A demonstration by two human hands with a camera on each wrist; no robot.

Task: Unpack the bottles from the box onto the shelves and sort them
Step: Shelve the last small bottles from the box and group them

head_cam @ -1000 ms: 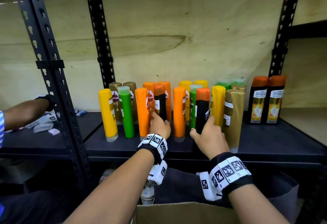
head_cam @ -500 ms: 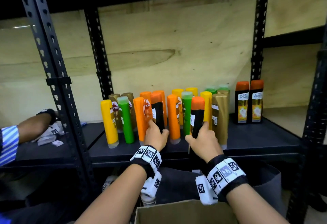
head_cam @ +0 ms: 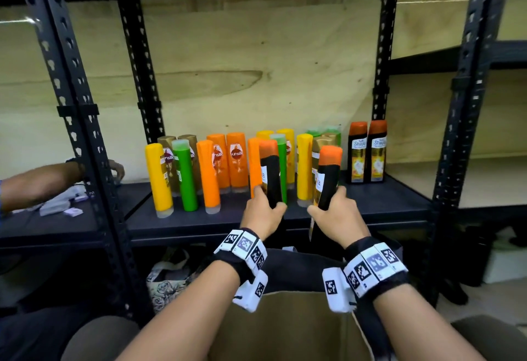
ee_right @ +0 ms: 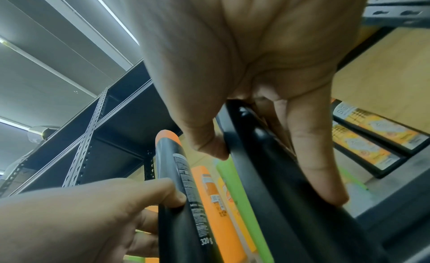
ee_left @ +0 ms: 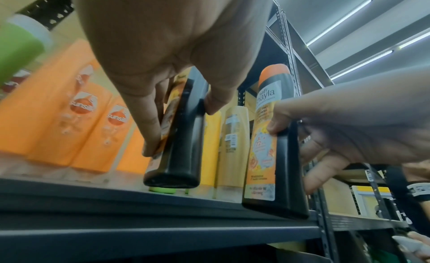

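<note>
Both black bottles lifted off shelf [head_cam: 370,203] since a second ago. Left hand [head_cam: 263,215] grip wrapped round left black bottle [head_cam: 271,178]; right hand [head_cam: 336,215] round right black bottle [head_cam: 328,180]. Both upright, long axis up-down, orange caps on top, held just before shelf front edge.

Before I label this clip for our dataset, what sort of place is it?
Probably a stockroom or shop storage area: black slotted-steel shelving against plywood walls, rows of shampoo bottles on it, and a cardboard box below the hands.
</note>
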